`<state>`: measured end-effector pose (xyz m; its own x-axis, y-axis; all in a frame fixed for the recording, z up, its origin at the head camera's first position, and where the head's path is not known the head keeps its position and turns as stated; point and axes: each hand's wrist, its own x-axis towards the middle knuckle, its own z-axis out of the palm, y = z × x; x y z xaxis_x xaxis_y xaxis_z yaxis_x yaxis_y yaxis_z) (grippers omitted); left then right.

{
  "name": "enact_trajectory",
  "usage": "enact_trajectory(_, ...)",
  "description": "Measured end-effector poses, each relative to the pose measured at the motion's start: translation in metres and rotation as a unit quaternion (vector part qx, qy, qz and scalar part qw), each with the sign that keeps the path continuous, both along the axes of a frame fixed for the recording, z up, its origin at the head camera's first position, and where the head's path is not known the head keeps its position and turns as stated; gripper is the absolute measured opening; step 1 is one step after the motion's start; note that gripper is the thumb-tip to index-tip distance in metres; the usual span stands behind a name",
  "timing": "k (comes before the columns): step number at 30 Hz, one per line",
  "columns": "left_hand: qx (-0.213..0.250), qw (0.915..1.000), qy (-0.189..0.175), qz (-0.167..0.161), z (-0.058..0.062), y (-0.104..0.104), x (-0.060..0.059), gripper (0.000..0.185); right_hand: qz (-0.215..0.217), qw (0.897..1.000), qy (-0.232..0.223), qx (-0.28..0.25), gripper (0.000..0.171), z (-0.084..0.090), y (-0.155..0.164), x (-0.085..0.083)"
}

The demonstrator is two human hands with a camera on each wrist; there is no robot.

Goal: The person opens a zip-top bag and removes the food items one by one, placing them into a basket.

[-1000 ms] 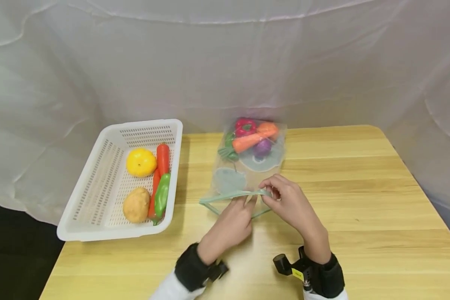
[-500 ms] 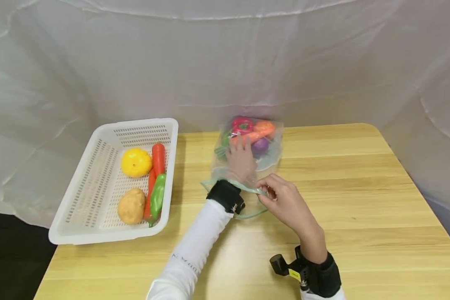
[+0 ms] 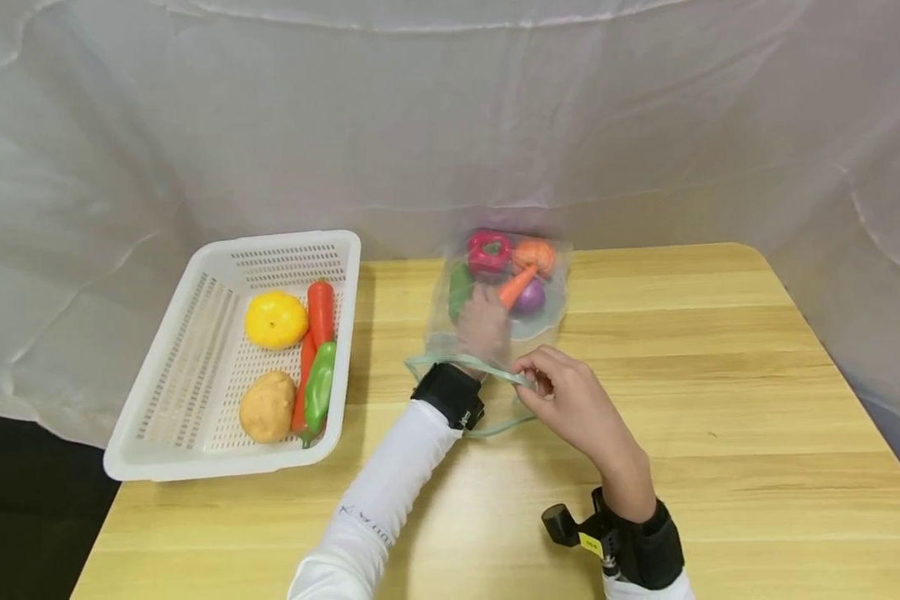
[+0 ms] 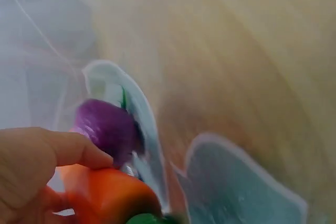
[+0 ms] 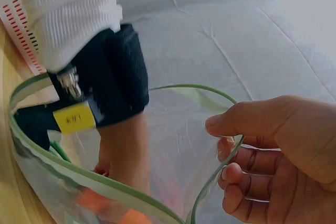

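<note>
hands split the work: the right hand [image 3: 566, 400] pinches the zip bag [image 3: 498, 333] rim open on the bench while the left hand [image 3: 483, 325], inside it, grips the toy carrot [image 3: 516, 287]; next, i judge, lifting it clear of the mouth.

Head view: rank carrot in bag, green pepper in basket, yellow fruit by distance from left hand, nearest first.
From the left hand:
1. Carrot, in the bag, gripped by that hand.
2. Green pepper, basket's near right side.
3. Yellow fruit, basket's far part, farther left.
</note>
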<state>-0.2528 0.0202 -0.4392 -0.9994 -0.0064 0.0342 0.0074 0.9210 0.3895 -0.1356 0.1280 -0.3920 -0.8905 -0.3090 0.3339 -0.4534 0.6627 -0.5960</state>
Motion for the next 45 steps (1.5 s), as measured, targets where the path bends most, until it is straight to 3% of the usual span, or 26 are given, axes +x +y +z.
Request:
enact_trajectory(1,-0.064,0.9970,0.030,-0.032,0.000,-0.001,0.004,0.030,0.001,1.000,0.001,-0.001,0.013,0.000,0.000,0.000)
enact_trajectory(3,-0.157,0.9809,0.071,-0.090,0.002,-0.004,0.011,0.042,0.003,1.000,0.004,-0.003,0.013,0.000,0.000,0.000)
enact_trajectory(4,-0.162,0.9789,0.068,-0.104,0.003,-0.005,0.014,0.051,0.004,1.000,0.005,-0.003,0.012,0.001,0.000,0.000)
enact_trajectory(6,-0.128,0.9844,0.032,-0.117,0.006,-0.006,0.020,0.067,0.006,1.000,0.007,-0.002,0.012,0.000,0.000,0.000)
enact_trajectory(9,-0.084,0.9889,-0.028,-0.119,0.014,-0.007,0.027,0.074,0.008,1.000,0.011,0.000,0.013,0.001,0.001,0.000)
enact_trajectory(12,-0.106,0.9831,-0.030,-0.146,0.023,-0.010,0.040,0.072,0.009,1.000,0.015,-0.001,0.013,0.001,0.001,0.001)
enact_trajectory(14,-0.148,0.9733,-0.027,-0.174,0.029,-0.014,0.052,0.067,0.011,1.000,0.016,-0.002,0.014,0.000,0.000,0.001)
enact_trajectory(17,-0.214,0.9469,0.002,-0.240,0.035,-0.023,0.071,0.058,0.012,1.000,0.020,-0.006,0.013,-0.001,0.001,0.001)
enact_trajectory(19,-0.225,0.9358,0.023,-0.270,0.036,-0.029,0.084,0.043,0.014,1.000,0.023,-0.007,0.013,0.000,0.002,0.001)
enact_trajectory(21,-0.213,0.9317,0.048,-0.290,0.035,-0.035,0.095,0.029,0.016,0.999,0.025,-0.011,0.014,0.000,0.002,0.001)
enact_trajectory(23,-0.185,0.9354,0.049,-0.297,0.033,-0.041,0.106,0.021,0.015,1.000,0.024,-0.012,0.014,0.000,0.003,0.001)
enact_trajectory(25,-0.144,0.9417,0.035,-0.302,0.031,-0.049,0.115,0.028,0.012,1.000,0.020,-0.013,0.014,0.001,0.004,0.001)
enact_trajectory(27,-0.120,0.9420,0.008,-0.313,0.031,-0.058,0.124,0.040,0.010,1.000,0.016,-0.013,0.014,0.001,0.005,0.001)
enact_trajectory(31,-0.078,0.9337,-0.038,-0.347,0.033,-0.082,0.140,0.057,0.010,1.000,0.008,-0.010,0.013,0.002,0.006,0.002)
enact_trajectory(34,-0.061,0.9268,-0.047,-0.368,0.035,-0.104,0.152,0.059,0.007,1.000,0.005,-0.008,0.014,0.001,0.006,0.002)
enact_trajectory(38,-0.022,0.9272,-0.056,-0.370,0.042,-0.135,0.165,0.059,0.006,1.000,0.001,-0.007,0.014,0.000,0.005,0.002)
enact_trajectory(41,0.009,0.9313,-0.038,-0.362,0.051,-0.157,0.172,0.061,0.007,1.000,0.000,-0.008,0.014,0.000,0.004,0.002)
enact_trajectory(45,0.018,0.9391,0.032,-0.342,0.062,-0.181,0.176,0.064,0.006,1.000,0.003,-0.008,0.014,0.001,0.004,0.002)
